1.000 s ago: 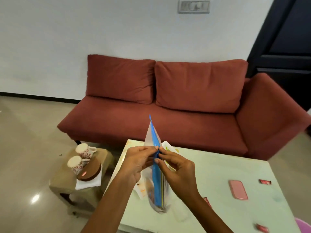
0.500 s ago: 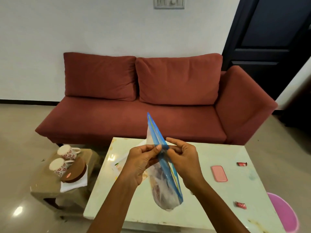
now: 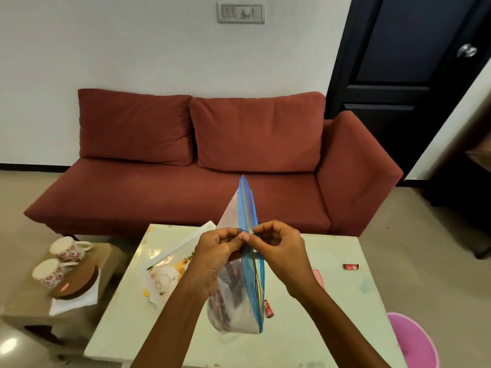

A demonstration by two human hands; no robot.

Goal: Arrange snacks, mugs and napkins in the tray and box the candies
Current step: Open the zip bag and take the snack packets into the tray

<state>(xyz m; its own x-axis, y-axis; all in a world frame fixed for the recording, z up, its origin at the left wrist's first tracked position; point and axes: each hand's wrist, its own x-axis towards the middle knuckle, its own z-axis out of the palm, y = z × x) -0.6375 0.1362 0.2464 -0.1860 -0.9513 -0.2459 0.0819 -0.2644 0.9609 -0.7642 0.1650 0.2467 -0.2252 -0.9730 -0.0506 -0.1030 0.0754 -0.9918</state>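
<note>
Both hands hold a clear zip bag (image 3: pixel 240 304) with a blue seal strip above the pale table (image 3: pixel 345 309). My left hand (image 3: pixel 216 251) and my right hand (image 3: pixel 279 245) pinch the blue strip from either side at its middle. Dark snacks show through the bag's lower part. Red candies lie on the table: one (image 3: pixel 268 308) beside the bag, one (image 3: pixel 350 266) at the right. A tray (image 3: pixel 164 277) with a teapot print sits behind my left arm. Two flowered mugs (image 3: pixel 67 248) (image 3: pixel 49 272), a brown round box (image 3: pixel 79 284) and a white napkin (image 3: pixel 71 304) are on a low stool at left.
A red sofa (image 3: pixel 202 187) stands behind the table. A pink bin (image 3: pixel 411 341) sits on the floor at the lower right. A pink flat object (image 3: pixel 318 277) lies on the table, partly hidden by my right wrist. A dark door (image 3: pixel 398 62) is at the back right.
The view has shifted right and back. The bag has tilted, its top now leaning left, and both hands' pinch sits at the middle of the seal strip.
</note>
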